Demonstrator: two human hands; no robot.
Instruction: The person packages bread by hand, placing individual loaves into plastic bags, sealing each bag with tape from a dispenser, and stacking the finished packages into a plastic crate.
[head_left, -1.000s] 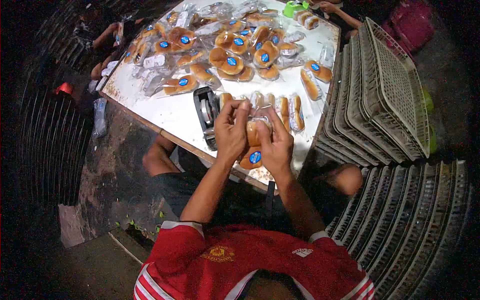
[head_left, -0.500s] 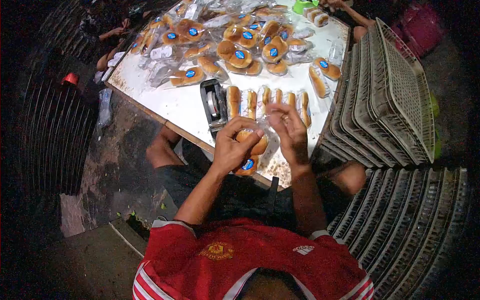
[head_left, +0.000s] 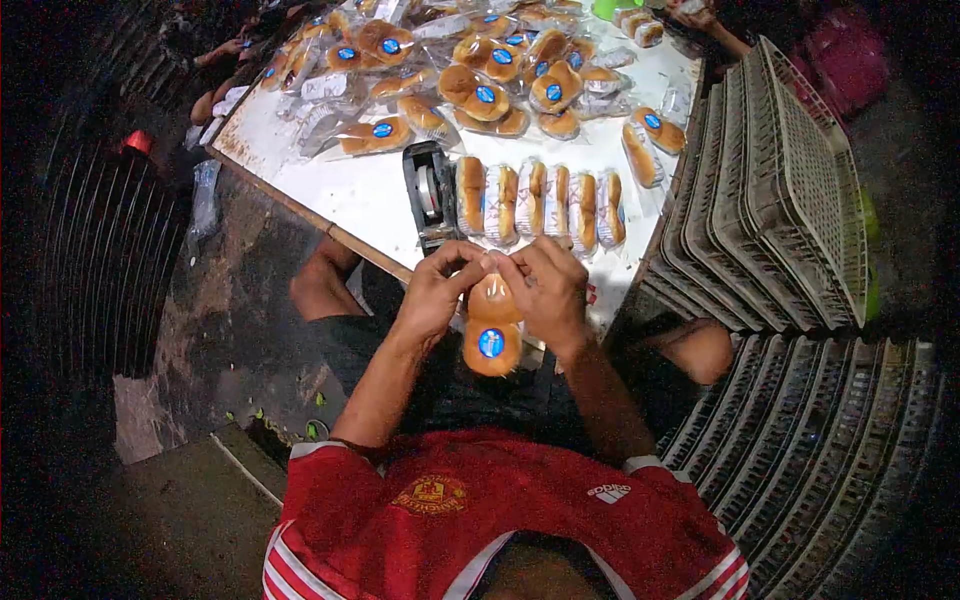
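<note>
A bagged bread bun [head_left: 493, 345] with a round blue label hangs over the table's near edge, its two rounded lobes towards my body. At the bag's far end, my left hand [head_left: 437, 292] pinches the clear plastic between thumb and fingers. Close beside it, my right hand [head_left: 548, 290] pinches the same end, and the fingertips of both hands meet there. Just beyond my left hand stands a black tape dispenser [head_left: 428, 195] with a roll in it. A row of several bagged buns [head_left: 530, 203] lies to the right of the dispenser.
Many labelled bagged buns [head_left: 480, 85] are heaped across the far part of the white table [head_left: 340, 210]. Stacked plastic crates [head_left: 770, 190] stand against its right side, with more crates [head_left: 820, 430] below. Other people's hands [head_left: 697, 15] show at the far edges.
My right hand has come down and left to join my left hand at the bag's end. The bun has swung into full view, its labelled lobe nearer my body.
</note>
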